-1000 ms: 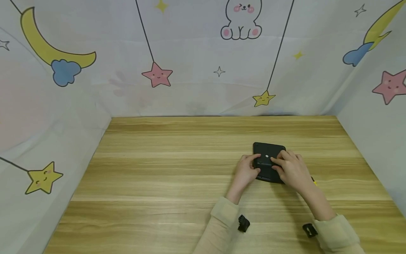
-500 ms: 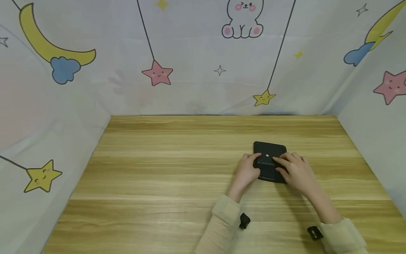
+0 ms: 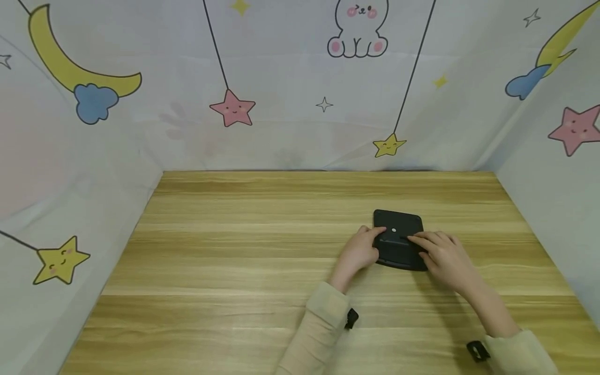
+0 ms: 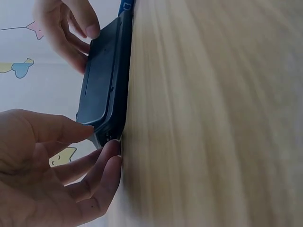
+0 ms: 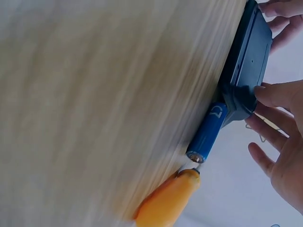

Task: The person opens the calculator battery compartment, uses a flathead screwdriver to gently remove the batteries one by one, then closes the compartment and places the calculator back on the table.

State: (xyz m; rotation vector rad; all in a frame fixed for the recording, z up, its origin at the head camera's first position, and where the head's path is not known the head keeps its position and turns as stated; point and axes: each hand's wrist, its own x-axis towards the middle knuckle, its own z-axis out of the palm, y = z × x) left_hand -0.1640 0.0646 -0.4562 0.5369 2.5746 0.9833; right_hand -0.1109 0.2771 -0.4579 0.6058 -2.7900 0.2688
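A black, flat electronic device [image 3: 400, 252], its kind unclear, lies on the wooden table with a small white round spot on its upper face. My left hand [image 3: 358, 252] grips its left edge; in the left wrist view the thumb is on top of the device [image 4: 102, 75] and the other fingers are at its side and lower edge. My right hand [image 3: 447, 260] touches the right part with extended fingers. In the right wrist view, that thumb rests on the face near one corner. A blue battery [image 5: 208, 132] lies beside this corner, hidden in the head view.
An orange handle [image 5: 165, 198], with a bit of metal at its end, lies just past the battery. Black wrist cameras [image 3: 478, 351] hang beside both sleeves. Printed white cloth [image 3: 281, 140] stands along the table's back and sides.
My right hand has slid rightward over the device, and its fingers have straightened somewhat. The left hand keeps its grip while its forearm has shifted slightly left.
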